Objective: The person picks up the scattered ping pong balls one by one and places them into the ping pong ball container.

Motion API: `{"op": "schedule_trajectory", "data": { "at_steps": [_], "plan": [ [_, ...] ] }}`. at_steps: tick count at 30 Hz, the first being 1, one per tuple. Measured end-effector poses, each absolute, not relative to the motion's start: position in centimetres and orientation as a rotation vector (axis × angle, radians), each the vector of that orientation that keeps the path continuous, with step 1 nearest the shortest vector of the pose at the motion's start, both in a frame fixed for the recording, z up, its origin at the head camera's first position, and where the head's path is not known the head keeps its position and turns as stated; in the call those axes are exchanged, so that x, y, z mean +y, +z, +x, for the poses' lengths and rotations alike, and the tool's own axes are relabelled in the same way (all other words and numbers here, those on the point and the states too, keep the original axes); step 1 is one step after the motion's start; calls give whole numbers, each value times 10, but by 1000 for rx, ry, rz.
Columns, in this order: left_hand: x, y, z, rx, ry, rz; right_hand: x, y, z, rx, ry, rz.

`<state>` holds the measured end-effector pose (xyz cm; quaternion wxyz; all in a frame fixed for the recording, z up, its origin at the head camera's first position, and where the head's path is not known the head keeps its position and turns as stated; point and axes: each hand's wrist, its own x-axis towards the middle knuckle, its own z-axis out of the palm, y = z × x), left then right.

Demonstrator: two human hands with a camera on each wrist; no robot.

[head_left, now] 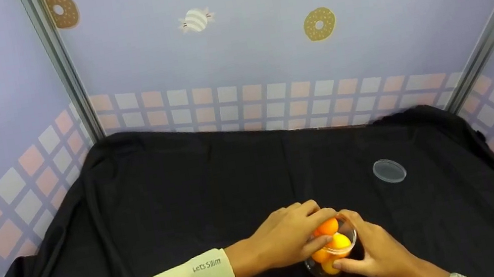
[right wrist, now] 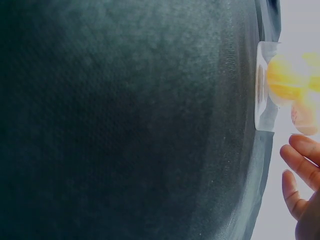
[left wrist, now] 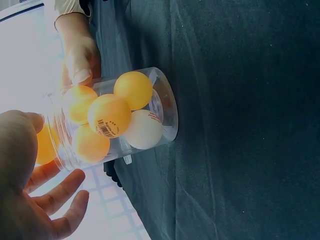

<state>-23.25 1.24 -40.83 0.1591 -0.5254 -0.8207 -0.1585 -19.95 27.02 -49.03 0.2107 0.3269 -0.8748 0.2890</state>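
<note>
A clear plastic jar [left wrist: 169, 107] holding several orange table tennis balls [left wrist: 109, 116] and a white one [left wrist: 144, 130] stands on the black cloth. At the jar's mouth my left hand [head_left: 283, 236] pinches an orange table tennis ball [head_left: 327, 227] between thumb and fingers. My right hand [head_left: 386, 251] grips the jar's side near the rim, thumb in front and fingers behind. In the right wrist view, the lower part of the jar and some right-hand fingers [right wrist: 302, 160] show at the right edge, with the balls washed out by glare.
A round clear lid [head_left: 389, 171] lies on the black cloth [head_left: 176, 195], beyond the jar to the right. Patterned lilac walls [head_left: 231, 46] with metal corner posts [head_left: 64, 64] enclose the cloth-covered surface at the back and sides.
</note>
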Motion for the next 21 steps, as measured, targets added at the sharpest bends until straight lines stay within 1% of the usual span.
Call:
{"op": "schedule_trajectory", "data": {
  "at_steps": [21],
  "plan": [
    [13,-410,-232,-2382,-399,-1482,271,-491,-201,-2429,758,903]
  ]
}}
